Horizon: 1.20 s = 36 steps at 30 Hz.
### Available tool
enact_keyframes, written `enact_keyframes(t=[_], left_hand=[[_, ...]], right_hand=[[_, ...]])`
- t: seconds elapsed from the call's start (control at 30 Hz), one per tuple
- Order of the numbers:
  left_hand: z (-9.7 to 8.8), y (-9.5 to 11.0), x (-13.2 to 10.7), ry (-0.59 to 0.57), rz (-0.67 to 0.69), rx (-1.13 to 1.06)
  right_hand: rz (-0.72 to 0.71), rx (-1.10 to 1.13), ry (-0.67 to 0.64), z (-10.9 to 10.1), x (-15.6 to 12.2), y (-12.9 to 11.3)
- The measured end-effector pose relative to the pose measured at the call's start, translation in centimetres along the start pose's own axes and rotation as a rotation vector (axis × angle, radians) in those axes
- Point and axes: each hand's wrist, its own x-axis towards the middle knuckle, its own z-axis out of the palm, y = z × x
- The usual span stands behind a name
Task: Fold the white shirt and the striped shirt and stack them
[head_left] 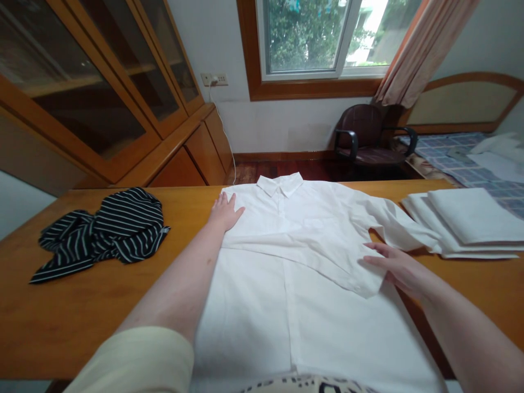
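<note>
As the splayed left hand [226, 213] touches a white shirt [282, 245], the loose-fingered right hand [400, 267] sits nearer its outstretched sleeve [403, 225]

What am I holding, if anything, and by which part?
The left hand grips nothing, resting flat on the shirt. The right hand is by the folded-over sleeve's cuff; whether it grips is unclear.
</note>
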Motion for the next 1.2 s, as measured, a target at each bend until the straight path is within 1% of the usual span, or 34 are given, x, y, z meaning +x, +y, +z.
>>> enact_keyframes(t=[0.07, 0.1, 0.2, 0.27, 0.33, 0.47, 0.63, 0.73, 0.93, 0.97, 1.0, 1.07, 1.1, 1.13, 1.17, 1.2], left_hand=[[0.1, 0.0, 0.0, 0.012, 0.0, 0.004], [0.1, 0.0, 0.0, 0.017, -0.001, 0.005], [0.1, 0.0, 0.0, 0.02, -0.003, 0.005], [0.0, 0.0, -0.1, 0.017, -0.002, 0.002], [-0.1, 0.0, -0.1, 0.011, -0.001, -0.001], [-0.3, 0.1, -0.2, -0.004, -0.005, -0.009], [-0.4, 0.1, -0.1, -0.021, -0.007, -0.025], [-0.3, 0.1, 0.1, -0.03, -0.012, -0.026], [-0.3, 0.1, 0.1, -0.032, -0.002, -0.009], [-0.4, 0.1, 0.1, -0.029, -0.001, -0.003], [-0.4, 0.1, 0.1, -0.026, -0.003, 0.003], [-0.4, 0.2, 0.0, -0.021, -0.008, 0.018], [-0.5, 0.2, 0.0, -0.022, -0.01, 0.024], [-0.5, 0.2, 0.0, -0.024, -0.012, 0.027], [-0.5, 0.2, 0.0, -0.027, -0.012, 0.028], [-0.4, 0.2, 0.0, -0.03, -0.012, 0.027]], right_hand=[[0.025, 0.172, -0.032, 0.7, -1.4, 1.3], [0.026, 0.222, -0.037, 1.1, -2.1, 1.8], [0.04, 0.23, -0.049, 2.5, -3.3, 2.8], [0.056, 0.145, -0.045, 3.0, -3.5, 3.1], [0.057, 0.049, -0.019, 3.1, -3.4, 3.3], [0.049, -0.115, 0.016, 2.1, -3.0, 3.2], [0.054, -0.289, -0.054, 0.5, -3.2, 3.5], [0.061, -0.383, -0.072, 0.3, -3.2, 3.9], [0.105, -0.666, -0.077, -0.2, -2.6, 4.4], [0.099, -0.728, -0.056, -0.5, -2.5, 4.2], [0.086, -0.799, -0.002, -0.8, -2.5, 3.9], [0.01, -0.928, 0.213, -1.4, -2.6, 2.7], [-0.061, -0.967, 0.331, -1.5, -2.8, 1.8], [-0.153, -0.985, 0.423, -1.4, -2.9, 0.8], [-0.257, -0.986, 0.472, -1.0, -3.1, -0.2], [-0.37, -0.978, 0.466, -0.3, -3.2, -1.3]])
